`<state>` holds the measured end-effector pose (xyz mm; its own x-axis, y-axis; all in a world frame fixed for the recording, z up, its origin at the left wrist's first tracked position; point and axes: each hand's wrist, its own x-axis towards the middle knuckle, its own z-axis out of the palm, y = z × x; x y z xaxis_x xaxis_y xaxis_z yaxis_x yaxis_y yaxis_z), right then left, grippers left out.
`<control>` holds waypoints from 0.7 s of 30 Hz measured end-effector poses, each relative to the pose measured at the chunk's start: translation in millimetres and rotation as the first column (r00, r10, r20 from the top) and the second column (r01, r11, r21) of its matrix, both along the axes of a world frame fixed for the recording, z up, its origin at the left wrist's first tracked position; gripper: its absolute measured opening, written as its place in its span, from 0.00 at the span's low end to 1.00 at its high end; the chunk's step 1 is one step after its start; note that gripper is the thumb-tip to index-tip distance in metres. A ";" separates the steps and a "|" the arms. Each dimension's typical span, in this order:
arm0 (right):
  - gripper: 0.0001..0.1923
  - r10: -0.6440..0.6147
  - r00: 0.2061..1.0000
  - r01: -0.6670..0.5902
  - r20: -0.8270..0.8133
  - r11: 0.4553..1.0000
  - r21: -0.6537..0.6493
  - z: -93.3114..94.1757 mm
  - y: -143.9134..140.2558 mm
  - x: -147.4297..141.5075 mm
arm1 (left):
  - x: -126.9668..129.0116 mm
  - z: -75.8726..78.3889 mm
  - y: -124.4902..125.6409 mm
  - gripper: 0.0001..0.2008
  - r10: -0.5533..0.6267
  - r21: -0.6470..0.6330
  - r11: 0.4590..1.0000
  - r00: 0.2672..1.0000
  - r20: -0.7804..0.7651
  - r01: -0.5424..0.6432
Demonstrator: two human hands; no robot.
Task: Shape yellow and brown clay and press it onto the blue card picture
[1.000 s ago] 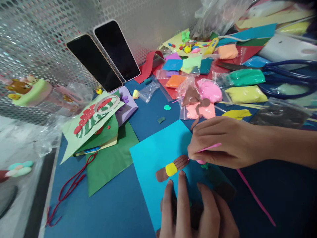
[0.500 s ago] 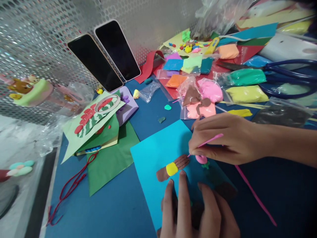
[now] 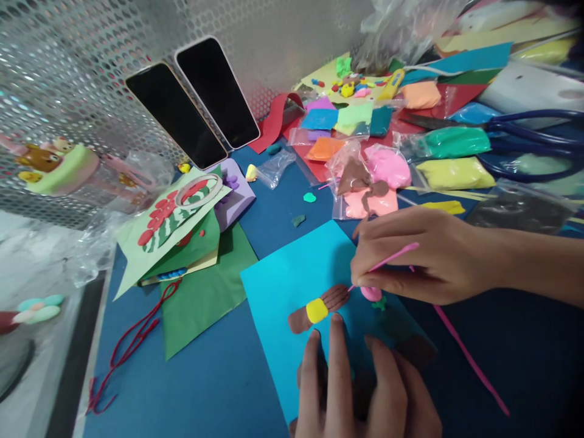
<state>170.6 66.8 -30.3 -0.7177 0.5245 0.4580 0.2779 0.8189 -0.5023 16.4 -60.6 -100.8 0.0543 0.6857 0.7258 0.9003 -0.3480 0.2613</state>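
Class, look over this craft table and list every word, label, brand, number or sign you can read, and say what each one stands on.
No text can be read in this view.
The two phones leaning on the perforated wall have dark screens with nothing showing.
The bags of coloured clay show no print clear enough to read.
The turquoise paper under the left hand and the pink tool in the right hand bear no writing.

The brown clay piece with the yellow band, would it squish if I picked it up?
Probably. The brown clay piece with the yellow band carries pressed grooves, so it looks soft. It lies flat on the light blue paper sheet, so it may stick slightly and bend when lifted.
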 end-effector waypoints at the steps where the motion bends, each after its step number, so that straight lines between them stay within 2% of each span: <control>1: 0.07 0.017 1.000 -0.017 -0.001 1.000 -0.010 -0.6 -0.3 -0.2 | 0.8 -0.2 -0.8 0.06 0.004 0.006 1.000 1.000 -0.009 -0.004; 5: 0.08 0.044 0.999 -0.045 0.031 0.999 0.021 -2.8 -0.8 -0.4 | 0.3 -1.7 -4.9 0.06 0.048 -0.035 0.998 0.999 -0.026 -0.049; 12: 0.09 0.038 0.999 -0.039 0.033 0.999 0.012 -2.6 0.4 0.0 | -5.1 -1.1 -5.0 0.04 0.003 -0.026 1.000 0.997 -0.071 -0.005; 15: 0.08 0.039 0.999 -0.040 0.036 0.999 0.031 -2.7 0.5 -0.1 | -3.5 1.1 -2.9 0.04 0.011 -0.030 0.999 0.999 -0.038 -0.012; 18: 0.08 0.027 1.000 -0.027 0.013 1.000 0.008 -1.8 -0.7 -0.4 | -1.8 1.8 -2.6 0.02 0.052 -0.069 0.996 0.998 0.024 -0.050; 21: 0.07 -0.011 0.999 0.010 -0.043 1.000 -0.016 -1.7 -2.7 -3.3 | -2.0 1.9 -2.6 0.03 0.044 -0.073 0.996 0.998 0.033 -0.042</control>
